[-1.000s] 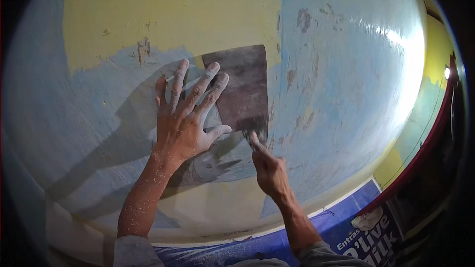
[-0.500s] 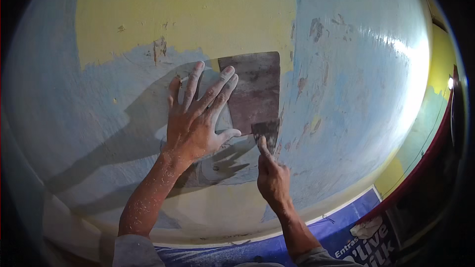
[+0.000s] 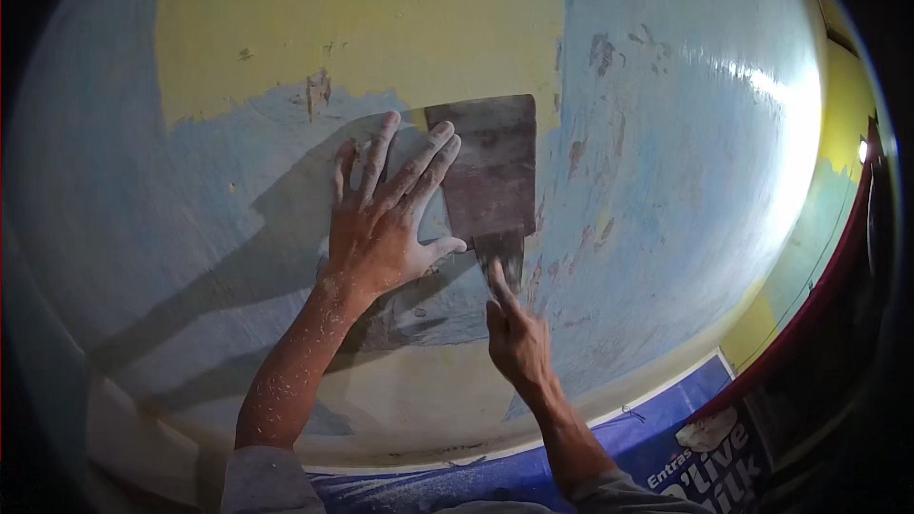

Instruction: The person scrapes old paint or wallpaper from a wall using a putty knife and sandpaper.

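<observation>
A dark brown, roughly rectangular flat piece [image 3: 493, 167] lies against the patchy blue and yellow wall [image 3: 371, 14]; its exact kind cannot be made out. My left hand [image 3: 381, 219], dusted with white powder, is open with its fingers spread. Its index and middle fingertips reach over the piece's left edge, and the thumb points at the lower left corner. In my right hand [image 3: 519, 333] is a scraper [image 3: 500, 252] with a dark, wide blade. The index finger stretches along the blade, whose front edge meets the lower edge of the brown piece. The scraper's handle is hidden in my grip.
Chipped brown spots [image 3: 602, 54] and scuffs mark the wall around the hands. Below the wall runs a blue printed banner [image 3: 609, 457] with white dust on it. At the far right are a dark red edge [image 3: 809, 324] and a small bright lamp [image 3: 864, 150].
The scraper has shifted slightly left along the lower edge of the brown piece, with my right hand following. My left hand keeps its place beside the piece.
</observation>
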A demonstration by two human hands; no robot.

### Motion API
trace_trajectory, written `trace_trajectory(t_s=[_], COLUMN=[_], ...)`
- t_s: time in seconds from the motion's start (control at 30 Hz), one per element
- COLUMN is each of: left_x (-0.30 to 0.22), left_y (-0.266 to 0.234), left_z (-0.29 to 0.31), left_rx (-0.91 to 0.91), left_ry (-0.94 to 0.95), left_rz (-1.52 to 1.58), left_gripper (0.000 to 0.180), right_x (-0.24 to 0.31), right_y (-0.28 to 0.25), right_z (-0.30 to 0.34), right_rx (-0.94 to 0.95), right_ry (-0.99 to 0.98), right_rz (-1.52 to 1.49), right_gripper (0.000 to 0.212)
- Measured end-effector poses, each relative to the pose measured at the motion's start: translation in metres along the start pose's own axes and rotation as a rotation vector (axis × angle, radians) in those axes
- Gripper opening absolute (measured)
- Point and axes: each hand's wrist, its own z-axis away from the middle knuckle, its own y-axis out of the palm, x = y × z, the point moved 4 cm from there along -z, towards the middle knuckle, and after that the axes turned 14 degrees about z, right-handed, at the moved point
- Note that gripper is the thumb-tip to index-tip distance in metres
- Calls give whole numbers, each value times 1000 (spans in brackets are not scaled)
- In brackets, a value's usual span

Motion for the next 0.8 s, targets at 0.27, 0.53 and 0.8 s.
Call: trace_trajectory(t_s=[0.27, 0.53, 0.8], left_x=[4, -1, 0], left_y=[-1, -2, 2], left_z=[0, 0, -2], left_rx=[-9, 21, 25], left_ry=[20, -16, -11], left_rz=[-48, -31, -68], left_gripper=[115, 115, 114], right_x=[1, -16, -24], right_y=[-49, -6, 10], right_z=[31, -17, -13], right_rx=[64, 54, 38], right_ry=[21, 277, 321], right_rz=[-1040, -753, -599], right_gripper=[33, 43, 57])
